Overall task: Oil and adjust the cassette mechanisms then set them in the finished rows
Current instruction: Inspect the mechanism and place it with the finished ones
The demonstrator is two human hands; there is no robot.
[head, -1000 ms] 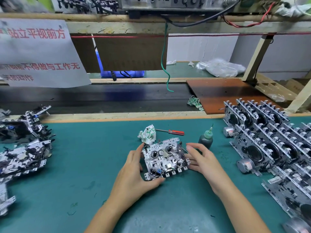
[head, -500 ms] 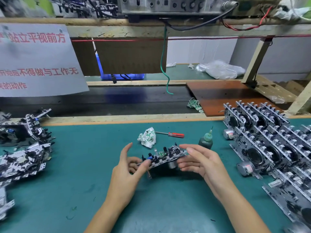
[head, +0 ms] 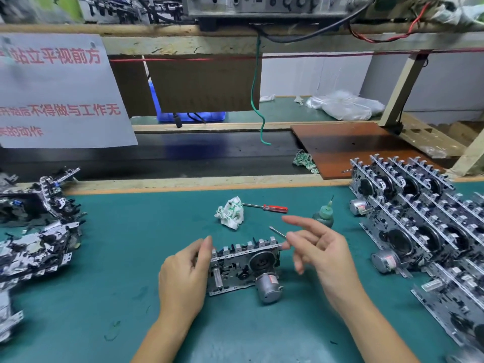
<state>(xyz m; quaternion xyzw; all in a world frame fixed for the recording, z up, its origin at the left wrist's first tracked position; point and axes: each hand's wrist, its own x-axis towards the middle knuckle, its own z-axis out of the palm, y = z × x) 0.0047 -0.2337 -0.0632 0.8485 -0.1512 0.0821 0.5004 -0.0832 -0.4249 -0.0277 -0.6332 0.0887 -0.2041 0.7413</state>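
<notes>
Red Chinese characters run across a white paper sign (head: 56,93) hung at upper left; the top line reads 站立平视前方, the second 不得做与工作无 after a blurred start, and the last line is cut by the sheet's edge and too soft to read fully. On the green desk (head: 131,258) a cassette mechanism (head: 242,267) stands on its long edge at centre, underside toward the camera, with its flywheel and a cylindrical motor at lower right; the motor carries a small red-and-white label whose print is too small to read. The left hand (head: 183,279) grips the mechanism's left end, thumb up at the top corner, the other fingers hidden behind the frame. The right hand (head: 324,255) hovers just right of the mechanism, index finger extended toward the left, the remaining fingers loosely curled and motion-blurred; a thin metal tool (head: 278,232) projects from it, and how the fingers hold the tool cannot be made out. Behind lie a crumpled cloth (head: 230,213), a red-handled screwdriver (head: 267,207) and a green oil bottle (head: 324,214), the last partly hidden by the right fingers. Finished rows of mechanisms (head: 424,221) stand at right, running off the frame; a loose pile of mechanisms (head: 36,231) lies at left, also cut off.
</notes>
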